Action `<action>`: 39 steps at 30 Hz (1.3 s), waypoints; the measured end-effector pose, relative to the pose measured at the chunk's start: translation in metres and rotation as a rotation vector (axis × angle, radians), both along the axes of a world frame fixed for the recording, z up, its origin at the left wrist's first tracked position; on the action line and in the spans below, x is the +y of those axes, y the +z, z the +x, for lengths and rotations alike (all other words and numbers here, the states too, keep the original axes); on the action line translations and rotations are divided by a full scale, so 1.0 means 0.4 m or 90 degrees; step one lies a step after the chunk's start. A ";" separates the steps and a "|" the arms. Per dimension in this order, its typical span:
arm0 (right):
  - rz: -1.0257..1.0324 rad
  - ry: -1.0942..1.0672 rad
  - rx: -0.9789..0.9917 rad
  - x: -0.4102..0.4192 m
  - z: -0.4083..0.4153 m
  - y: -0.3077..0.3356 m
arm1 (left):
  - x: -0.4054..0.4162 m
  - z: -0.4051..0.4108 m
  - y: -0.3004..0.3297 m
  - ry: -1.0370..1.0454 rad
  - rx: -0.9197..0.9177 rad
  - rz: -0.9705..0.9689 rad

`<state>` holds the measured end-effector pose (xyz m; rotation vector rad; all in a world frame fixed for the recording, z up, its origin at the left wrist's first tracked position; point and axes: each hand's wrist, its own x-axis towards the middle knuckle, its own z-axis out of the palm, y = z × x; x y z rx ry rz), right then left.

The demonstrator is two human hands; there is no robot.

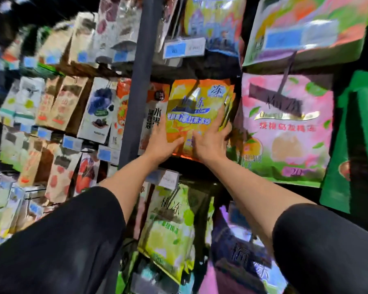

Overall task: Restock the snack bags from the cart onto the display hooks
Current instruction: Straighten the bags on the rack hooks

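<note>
A person in black sleeves reaches both arms up to a store display, steadying a glossy orange-and-yellow foil snack bag (197,115) against the rack. The left hand (162,143) grips the bag's lower left edge, thumb across the front; the right hand (210,143) lies on its lower right part, fingers reaching up along the right edge. The hook itself is hidden behind the bag's top, so whether the bag already hangs cannot be told; it appears to be in the act of being seated. Behind it, just beyond the right fingers, the edges of at least two more bags of the same kind show, suggesting this peg is partly filled. One large pink foil pouch (284,128) hangs just right of the right hand, one lime-green pouch (170,228) below both wrists, and an orange-and-white pouch (153,115) just left of the left hand. Rows of paper-brown and white packets (58,102) fill the section farther left, too blurred to count. The cart is out of view, so what remains cannot be judged.
</note>
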<state>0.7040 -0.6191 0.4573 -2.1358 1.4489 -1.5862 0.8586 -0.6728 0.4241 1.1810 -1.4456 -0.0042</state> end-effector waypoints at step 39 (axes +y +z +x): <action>0.022 -0.169 -0.074 0.139 -0.404 -0.002 | 0.172 -0.437 -0.020 -0.250 -0.005 -0.120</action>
